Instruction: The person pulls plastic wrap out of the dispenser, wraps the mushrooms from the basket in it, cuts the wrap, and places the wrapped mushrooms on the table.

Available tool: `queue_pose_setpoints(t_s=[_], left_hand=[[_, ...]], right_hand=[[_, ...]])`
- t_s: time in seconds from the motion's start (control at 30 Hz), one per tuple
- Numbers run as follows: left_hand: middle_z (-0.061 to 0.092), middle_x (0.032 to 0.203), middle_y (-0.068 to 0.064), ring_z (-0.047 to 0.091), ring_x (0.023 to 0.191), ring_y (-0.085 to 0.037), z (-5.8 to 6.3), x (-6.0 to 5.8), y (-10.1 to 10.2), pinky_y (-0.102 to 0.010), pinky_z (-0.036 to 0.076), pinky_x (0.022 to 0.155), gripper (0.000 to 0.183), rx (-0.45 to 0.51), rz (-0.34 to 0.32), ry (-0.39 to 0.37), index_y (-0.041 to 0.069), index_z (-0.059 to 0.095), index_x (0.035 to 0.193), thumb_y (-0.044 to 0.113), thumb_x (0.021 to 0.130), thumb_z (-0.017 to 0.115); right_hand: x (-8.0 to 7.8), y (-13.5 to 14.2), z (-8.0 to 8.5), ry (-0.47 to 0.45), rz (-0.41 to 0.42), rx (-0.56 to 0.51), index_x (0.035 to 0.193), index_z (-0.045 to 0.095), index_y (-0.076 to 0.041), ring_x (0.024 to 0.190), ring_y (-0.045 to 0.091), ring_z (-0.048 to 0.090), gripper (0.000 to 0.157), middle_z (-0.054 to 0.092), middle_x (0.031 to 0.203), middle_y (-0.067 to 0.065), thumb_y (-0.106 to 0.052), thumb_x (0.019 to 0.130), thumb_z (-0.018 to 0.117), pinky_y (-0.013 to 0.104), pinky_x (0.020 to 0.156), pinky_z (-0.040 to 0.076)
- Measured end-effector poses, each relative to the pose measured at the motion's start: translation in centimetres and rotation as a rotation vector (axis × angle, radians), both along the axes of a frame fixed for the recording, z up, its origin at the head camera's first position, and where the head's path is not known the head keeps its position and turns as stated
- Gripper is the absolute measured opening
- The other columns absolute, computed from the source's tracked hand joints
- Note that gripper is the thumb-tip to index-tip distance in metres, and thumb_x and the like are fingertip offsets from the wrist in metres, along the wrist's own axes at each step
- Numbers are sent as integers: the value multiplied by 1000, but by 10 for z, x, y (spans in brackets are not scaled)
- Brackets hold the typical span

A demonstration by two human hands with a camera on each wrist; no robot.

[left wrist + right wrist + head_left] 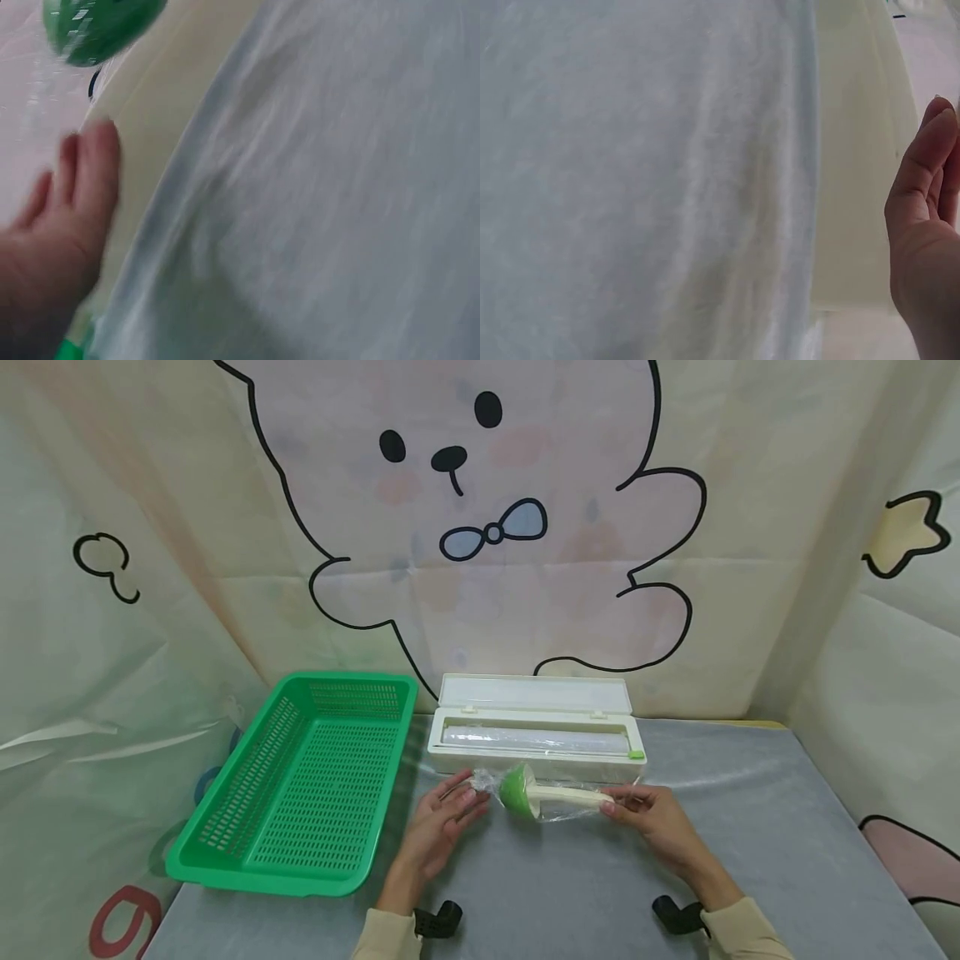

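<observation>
A ladle (pixel 517 793) with a green bowl and a cream handle is wrapped in clear plastic film, held over the table in front of the dispenser. My right hand (pixel 660 827) pinches the handle end through the film, thumb and fingers together. Beside the bowl, my left hand (pixel 438 831) has its fingers spread and extended, their tips by the bunched film (pixel 486 782) at that end. The left wrist view shows the green bowl (pixel 101 26) above the fingers. In the right wrist view the right hand (pixel 926 202) shows, with its fingertips at the frame edge.
Behind the ladle stands a white film dispenser (pixel 536 767), its lid (pixel 535 693) up, a film roll inside and a green slider (pixel 636 754) at its right end. A green slotted basket (pixel 367 827) sits on the left of the grey-covered table (pixel 570 902). A printed cloth hangs behind.
</observation>
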State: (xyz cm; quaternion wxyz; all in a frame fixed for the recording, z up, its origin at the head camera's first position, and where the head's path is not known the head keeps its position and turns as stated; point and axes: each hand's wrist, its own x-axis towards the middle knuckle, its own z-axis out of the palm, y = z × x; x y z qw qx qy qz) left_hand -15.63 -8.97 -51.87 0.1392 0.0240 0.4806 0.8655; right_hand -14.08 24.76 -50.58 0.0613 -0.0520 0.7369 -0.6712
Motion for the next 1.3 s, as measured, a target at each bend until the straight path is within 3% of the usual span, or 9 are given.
queue_pose_setpoints(t_s=[0.1, 0.23, 0.37, 0.57, 0.73, 0.87, 1.0, 1.17, 1.3], left_hand=[[64, 124, -11, 65, 112, -23, -2, 0, 4, -44, 46, 107, 53, 101, -35, 10, -14, 31, 148, -6, 101, 53], [70, 111, -7, 67, 103, -18, -1, -2, 13, -35, 53, 97, 44, 151, 39, 30, -12, 42, 143, -4, 101, 55], [71, 109, -5, 67, 100, -15, 0, -3, 18, -31, 54, 93, 33, 144, 99, 53, -1, 60, 133, -3, 100, 59], [72, 104, -3, 66, 96, -14, 7, -5, 27, -32, 54, 93, 27, 76, 224, 203, 14, 77, 106, -7, 94, 66], [72, 90, -3, 67, 81, -12, 21, -4, 37, -24, 57, 74, 15, -44, 433, 239, -2, 76, 99, -9, 86, 75], [72, 85, -7, 67, 75, -13, 31, -4, 42, -23, 57, 68, 22, -201, 543, 245, -13, 71, 98, -4, 81, 82], [73, 88, -9, 68, 79, -14, 38, -3, 45, -25, 57, 73, 24, -232, 522, 232, -13, 71, 99, -1, 82, 83], [75, 91, -4, 70, 88, -14, 42, -3, 42, -29, 56, 86, 30, -128, 379, 215, -16, 65, 118, 2, 94, 71], [71, 94, -2, 67, 90, -13, 40, -4, 40, -27, 55, 86, 39, -113, 290, 225, -12, 60, 130, -3, 94, 69]], right_hand=[[-1, -1, 4, 0, -4, -32, 112, 68, 18, 87, 8, 65, 26, 74, 98, -3, 2, 92, 72, 26, 74, 56], [-2, -2, 6, 2, -11, -30, 112, 69, 15, 90, 8, 66, 24, 73, 105, -6, 2, 92, 72, 25, 75, 56], [-3, -3, 6, 7, -26, -12, 111, 71, 13, 90, 8, 66, 23, 73, 106, -7, 1, 92, 73, 24, 75, 55], [-5, -6, 7, 36, -31, -11, 110, 70, 15, 87, 7, 65, 23, 74, 101, -5, 2, 91, 73, 23, 73, 55], [-6, -8, 8, 53, -43, 3, 110, 71, 14, 81, 7, 61, 23, 73, 92, -2, 2, 91, 73, 22, 69, 53], [-6, -10, 10, 51, -55, 9, 111, 70, 14, 79, 7, 60, 25, 71, 91, 0, 1, 90, 74, 22, 68, 53], [-7, -11, 11, 65, -46, -14, 112, 69, 16, 83, 8, 63, 27, 71, 97, 0, 3, 90, 74, 22, 70, 55], [-7, -10, 11, 89, -39, -30, 109, 70, 16, 84, 8, 64, 23, 74, 101, -4, 5, 89, 74, 22, 70, 56], [-8, -10, 11, 103, -34, -33, 108, 70, 16, 83, 7, 63, 23, 74, 99, -3, 4, 89, 74, 21, 70, 55]])
